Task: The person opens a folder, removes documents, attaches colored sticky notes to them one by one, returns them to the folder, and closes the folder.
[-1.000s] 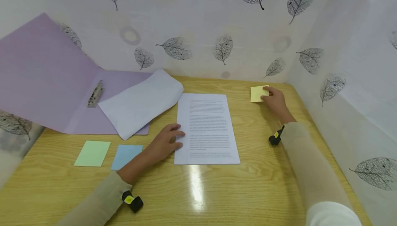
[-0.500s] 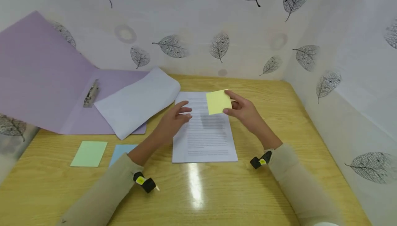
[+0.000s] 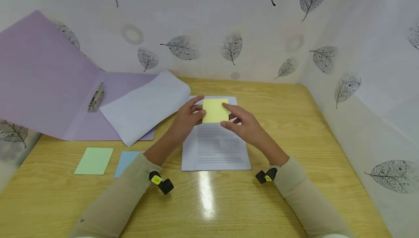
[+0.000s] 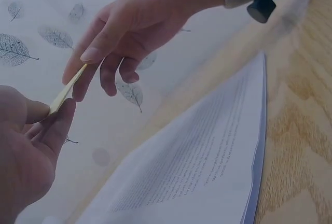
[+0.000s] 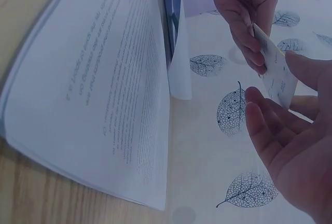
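Observation:
A yellow sticky note pad (image 3: 214, 111) is held up over the upper part of a printed paper stack (image 3: 217, 147). My left hand (image 3: 186, 120) pinches its left edge between thumb and fingers. On the opposite side my right hand (image 3: 247, 123) pinches the right edge, thumb at the lower corner. Seen edge-on in the left wrist view, the thin pad (image 4: 65, 92) spans both hands above the sheets. Its underside (image 5: 277, 76) carries small printed marks in the right wrist view.
Left of the stack lies an open purple folder (image 3: 49, 74) with a metal clip (image 3: 96, 98) and a curled white sheet (image 3: 147, 109). Green (image 3: 94, 161) and blue (image 3: 126, 162) sticky notes lie nearer on the wooden table (image 3: 216, 209). A leaf-patterned covering (image 3: 203, 12) rises behind.
My right hand has brought the yellow sticky note pad leftward from the table's far right to above the paper stack. My left hand has left the stack's edge and now pinches the pad too.

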Available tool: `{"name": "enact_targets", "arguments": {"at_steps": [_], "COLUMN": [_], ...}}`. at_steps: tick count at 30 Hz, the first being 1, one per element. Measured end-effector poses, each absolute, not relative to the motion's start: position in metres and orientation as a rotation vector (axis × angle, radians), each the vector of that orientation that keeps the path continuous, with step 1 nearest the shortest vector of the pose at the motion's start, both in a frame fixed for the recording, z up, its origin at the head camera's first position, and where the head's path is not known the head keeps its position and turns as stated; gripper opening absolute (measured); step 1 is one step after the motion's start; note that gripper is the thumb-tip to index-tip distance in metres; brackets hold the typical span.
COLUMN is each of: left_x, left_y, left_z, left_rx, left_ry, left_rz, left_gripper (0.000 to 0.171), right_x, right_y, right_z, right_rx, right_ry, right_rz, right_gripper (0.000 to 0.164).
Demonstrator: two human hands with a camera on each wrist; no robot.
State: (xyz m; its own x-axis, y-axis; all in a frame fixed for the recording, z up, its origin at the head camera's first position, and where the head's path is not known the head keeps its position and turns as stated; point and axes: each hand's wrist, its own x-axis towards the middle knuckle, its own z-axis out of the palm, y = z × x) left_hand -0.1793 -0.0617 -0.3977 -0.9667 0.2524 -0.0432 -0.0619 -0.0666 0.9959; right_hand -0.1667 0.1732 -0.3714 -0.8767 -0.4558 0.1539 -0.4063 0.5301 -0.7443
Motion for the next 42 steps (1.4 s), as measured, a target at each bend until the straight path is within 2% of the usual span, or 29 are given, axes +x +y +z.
{"name": "enact_targets", "arguments": {"at_steps": [8,15,24,34,42], "left_x": [-0.179,-0.178,-0.173,-0.174,-0.175], "left_y": [-0.061,-0.061,-0.060,-0.059,-0.053], "left_z": [-0.396,-0.395,-0.389,-0.394,-0.403], "left_rx": [0.206,0.201,0.217,0.264,0.231], "left_ry": [1.969,1.922,1.846,1.800,1.891], "left_rz": [2.165,2.190,2.212,2.240,2.234], "left_gripper": [0.055,0.052,0.055,0.062,0.047], "right_x": [-0.167,-0.167,-0.167,-0.165,-0.164], "right_y": [0.174,0.173,0.173,0.171,0.170], "right_z": [-0.374,-0.377,-0.377,-0.379,-0.381], "right_rx": [-0.834,-0.786,-0.829,-0.713,-0.734], "right_ry": [2.719,2.745,2.810,2.853,2.956], "right_rz": [-1.269,-1.249,-1.167,-1.271,-1.217], "right_gripper": [0.049,0.037,0.047,0.027,0.024]}}
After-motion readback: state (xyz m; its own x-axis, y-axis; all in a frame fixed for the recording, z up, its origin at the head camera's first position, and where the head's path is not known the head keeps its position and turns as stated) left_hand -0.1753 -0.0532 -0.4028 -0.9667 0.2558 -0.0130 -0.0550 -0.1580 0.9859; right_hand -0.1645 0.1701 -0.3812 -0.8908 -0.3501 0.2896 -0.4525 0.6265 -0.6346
